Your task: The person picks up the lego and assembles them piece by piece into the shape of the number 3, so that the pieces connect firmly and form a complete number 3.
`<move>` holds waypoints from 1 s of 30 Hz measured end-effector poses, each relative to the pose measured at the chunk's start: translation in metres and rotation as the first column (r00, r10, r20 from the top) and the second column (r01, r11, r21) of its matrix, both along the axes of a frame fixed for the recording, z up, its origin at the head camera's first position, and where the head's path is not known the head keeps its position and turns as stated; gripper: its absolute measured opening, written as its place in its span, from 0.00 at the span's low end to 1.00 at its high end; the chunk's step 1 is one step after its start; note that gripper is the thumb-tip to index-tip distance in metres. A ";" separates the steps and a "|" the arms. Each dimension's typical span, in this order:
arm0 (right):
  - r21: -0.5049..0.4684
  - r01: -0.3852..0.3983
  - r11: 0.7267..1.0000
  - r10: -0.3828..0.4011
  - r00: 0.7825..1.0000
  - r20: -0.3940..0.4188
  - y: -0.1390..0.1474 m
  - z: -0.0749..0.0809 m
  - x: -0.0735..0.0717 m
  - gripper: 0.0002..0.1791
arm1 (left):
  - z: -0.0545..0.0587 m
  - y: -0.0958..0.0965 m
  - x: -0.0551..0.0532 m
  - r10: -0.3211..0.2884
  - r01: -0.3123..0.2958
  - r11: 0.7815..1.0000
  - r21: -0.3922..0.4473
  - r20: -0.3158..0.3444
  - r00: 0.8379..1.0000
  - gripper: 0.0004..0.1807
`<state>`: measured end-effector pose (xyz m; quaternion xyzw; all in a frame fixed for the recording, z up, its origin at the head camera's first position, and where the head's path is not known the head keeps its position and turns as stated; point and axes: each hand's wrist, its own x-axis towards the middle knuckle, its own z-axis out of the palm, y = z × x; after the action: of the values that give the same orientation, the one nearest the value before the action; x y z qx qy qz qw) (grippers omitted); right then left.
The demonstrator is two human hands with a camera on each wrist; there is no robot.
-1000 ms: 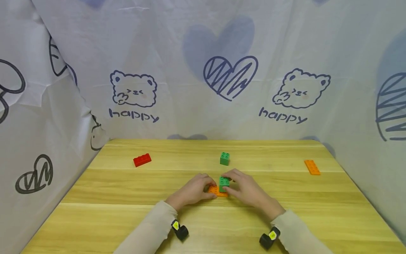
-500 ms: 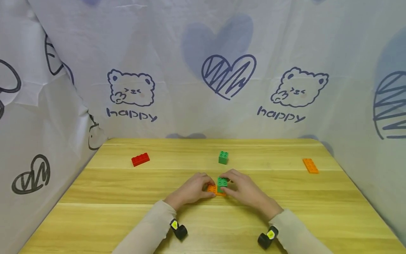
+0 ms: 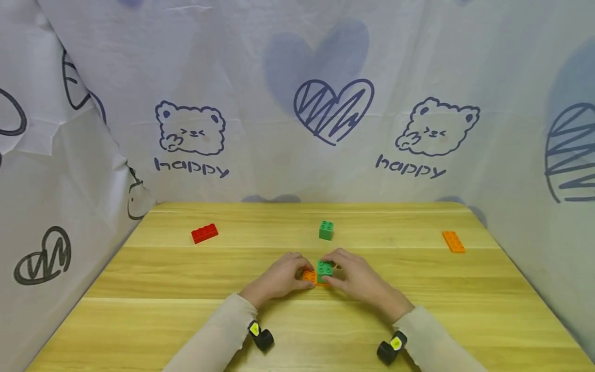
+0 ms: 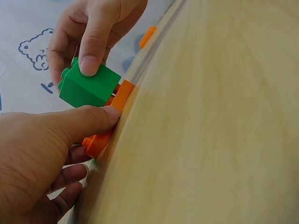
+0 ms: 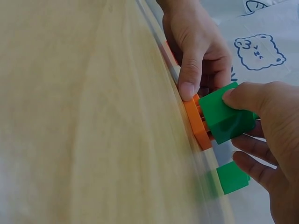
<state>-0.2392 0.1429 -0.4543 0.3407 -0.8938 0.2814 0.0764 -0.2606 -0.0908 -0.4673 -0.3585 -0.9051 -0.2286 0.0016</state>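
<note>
My left hand (image 3: pixel 283 276) pinches the left part of an orange flat building-block plate (image 4: pixel 122 95) on the table, thumb along its near side. Just to the right, a green toy building brick (image 5: pixel 224 116) with a studded top is pinched between the thumb and fingers of my right hand (image 3: pixel 355 278). The brick overlaps the right half of the plate in the head view. From both wrists it looks tilted, with a narrow gap to the plate where some orange studs show. Several fingertips of the right hand are hidden behind the brick.
A second green brick (image 3: pixel 326 231) stands on the wooden table (image 3: pixel 297 330) behind the hands. Farther left lies a red brick (image 3: pixel 204 234), and another orange plate (image 3: pixel 453 242) is at the right. A printed cloth (image 3: pixel 260 119) hangs behind the table.
The held green brick has tipped slightly, showing more of its studded top and less of its front face. Both hands keep their grips; the head view has shifted a little.
</note>
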 end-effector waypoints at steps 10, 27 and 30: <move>0.000 -0.013 1.000 0.013 1.000 0.012 0.000 0.001 0.001 0.19 | -0.001 0.001 0.000 0.004 -0.004 1.000 0.011 -0.001 1.000 0.17; 0.001 0.009 1.000 -0.009 0.999 0.053 0.000 0.001 -0.004 0.19 | -0.002 0.001 -0.001 0.007 -0.008 1.000 0.014 0.008 1.000 0.18; -0.010 0.013 1.000 -0.012 0.999 0.053 -0.001 0.000 -0.004 0.19 | -0.002 0.001 -0.001 0.009 -0.009 1.000 0.018 0.009 1.000 0.18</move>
<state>-0.2430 0.1418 -0.4541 0.3272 -0.8962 0.2944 0.0560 -0.2615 -0.0897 -0.4694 -0.3535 -0.9046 -0.2383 0.0018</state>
